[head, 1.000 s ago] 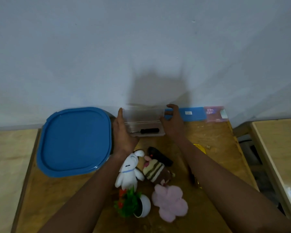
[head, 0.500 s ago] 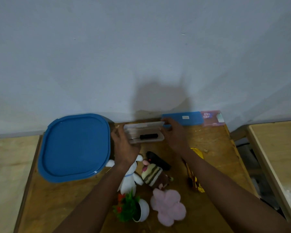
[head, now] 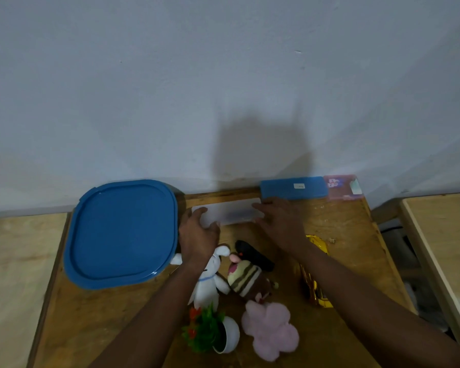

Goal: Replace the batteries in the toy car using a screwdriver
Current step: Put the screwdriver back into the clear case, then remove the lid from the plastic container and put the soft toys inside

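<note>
At table (head: pixel 343 229) far edge: left hand (head: pixel 198 236) grips frosted case (head: pixel 231 213) end; right hand (head: pixel 279 221) presses it, fingers straight.

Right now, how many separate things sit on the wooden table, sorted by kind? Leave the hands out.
Plush toys: 3 (white rabbit, striped doll, pink flower)
Lidded boxes: 4 (large blue tub, translucent case, slim blue case, pink case)
Potted plant: 1
Yellow toy car: 1
Black object: 1
Total: 10
</note>
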Motion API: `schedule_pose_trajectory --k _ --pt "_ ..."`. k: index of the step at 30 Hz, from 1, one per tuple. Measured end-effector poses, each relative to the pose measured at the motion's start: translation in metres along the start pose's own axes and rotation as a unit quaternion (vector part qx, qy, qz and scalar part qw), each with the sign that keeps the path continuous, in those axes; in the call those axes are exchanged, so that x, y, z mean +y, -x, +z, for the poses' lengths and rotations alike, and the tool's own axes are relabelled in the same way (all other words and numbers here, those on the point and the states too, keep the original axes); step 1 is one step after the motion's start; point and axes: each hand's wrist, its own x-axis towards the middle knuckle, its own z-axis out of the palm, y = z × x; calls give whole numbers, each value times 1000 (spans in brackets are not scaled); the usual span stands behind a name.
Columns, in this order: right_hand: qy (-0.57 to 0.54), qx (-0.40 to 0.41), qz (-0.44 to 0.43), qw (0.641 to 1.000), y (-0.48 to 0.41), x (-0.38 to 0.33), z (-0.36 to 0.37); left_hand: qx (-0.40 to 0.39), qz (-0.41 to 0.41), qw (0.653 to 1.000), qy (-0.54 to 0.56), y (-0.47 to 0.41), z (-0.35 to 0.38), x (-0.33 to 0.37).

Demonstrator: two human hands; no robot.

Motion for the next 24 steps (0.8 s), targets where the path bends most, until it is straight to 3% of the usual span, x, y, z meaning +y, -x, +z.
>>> schedule_pose_trajectory --k 8,19,24 --pt "83 6 -13 996 -22 -10 -7 7 -2 1000 -16 -22 6 5" --pt "138 -86 32 986 -32 -39 -24 -17 -15 1000 3 -20 2 11" --pt "18 -88 68 994 4 -71 -38 15 60 998 -3 19 -28 25"
